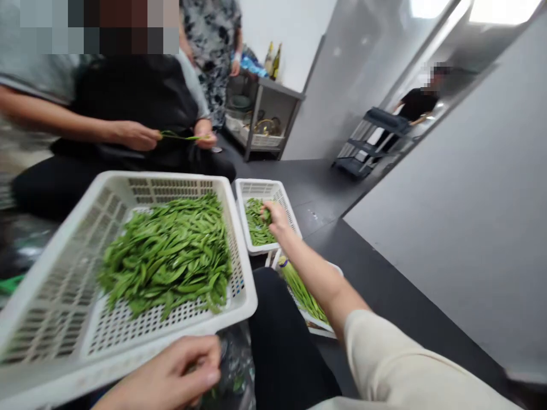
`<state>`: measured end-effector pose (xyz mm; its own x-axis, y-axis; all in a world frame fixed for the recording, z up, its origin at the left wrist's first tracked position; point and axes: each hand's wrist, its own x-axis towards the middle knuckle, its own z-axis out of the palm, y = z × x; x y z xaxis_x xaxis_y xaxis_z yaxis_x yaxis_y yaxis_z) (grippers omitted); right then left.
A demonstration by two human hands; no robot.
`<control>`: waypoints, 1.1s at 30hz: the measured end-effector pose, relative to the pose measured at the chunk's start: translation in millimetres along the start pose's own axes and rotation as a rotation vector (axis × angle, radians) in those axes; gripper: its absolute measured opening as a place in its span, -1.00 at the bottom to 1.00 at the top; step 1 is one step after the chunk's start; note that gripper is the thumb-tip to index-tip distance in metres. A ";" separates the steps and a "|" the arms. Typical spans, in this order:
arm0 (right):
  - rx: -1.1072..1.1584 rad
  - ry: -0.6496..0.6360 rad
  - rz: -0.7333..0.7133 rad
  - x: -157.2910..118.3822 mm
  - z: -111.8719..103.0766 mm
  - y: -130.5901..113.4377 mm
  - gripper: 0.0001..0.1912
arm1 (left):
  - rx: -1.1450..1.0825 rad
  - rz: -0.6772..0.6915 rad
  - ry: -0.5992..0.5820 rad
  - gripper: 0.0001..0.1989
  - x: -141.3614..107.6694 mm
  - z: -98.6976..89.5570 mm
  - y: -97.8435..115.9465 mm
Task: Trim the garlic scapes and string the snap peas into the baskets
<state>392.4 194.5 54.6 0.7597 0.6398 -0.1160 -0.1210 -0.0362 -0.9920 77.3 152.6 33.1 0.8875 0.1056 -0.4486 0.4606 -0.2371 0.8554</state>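
From where I stand, the right hand (276, 219) reaches out over the small white basket (292, 212), fingers closed around a few green pods (267, 216), with more loose pods (254, 230) just below and toward its nine o'clock. The big heap of pods (171, 250) fills much of the large white basket (241, 285), toward eight o'clock from that hand and twelve o'clock from the left hand (179, 367). The left has its fingers curled in beside the near rim; I can't tell whether anything is in them. Long green stalks (301, 290) lie at the right hand's five o'clock. Across the large basket, another person (141, 97) holds a thin green strand (183, 136) between two hands.
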 end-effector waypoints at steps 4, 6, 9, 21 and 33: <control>-0.142 0.023 -0.018 49.2 -17.9 2.8 -0.78 | 0.210 -0.103 -0.008 -0.91 19.6 38.6 -7.9; -0.213 -0.011 -0.093 54.1 -7.7 2.2 -0.78 | 0.387 -0.202 0.008 -0.84 29.3 51.9 -23.8; -0.500 -0.431 -0.424 20.1 31.0 5.2 -0.85 | 0.502 -0.313 -0.064 -0.73 37.5 61.2 -43.3; -1.568 -1.601 -1.103 -130.2 148.2 103.5 -0.72 | 0.387 -0.172 -0.195 -0.55 15.0 36.3 -26.8; -0.461 -1.193 -0.163 -102.9 107.3 55.2 -0.75 | -0.238 -0.043 1.096 -0.72 -45.5 -41.2 -15.4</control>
<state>238.9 209.0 17.2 -0.3216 0.9400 -0.1139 0.3310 -0.0011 -0.9436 30.5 191.3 51.0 0.3518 0.9297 -0.1090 0.3782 -0.0347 0.9251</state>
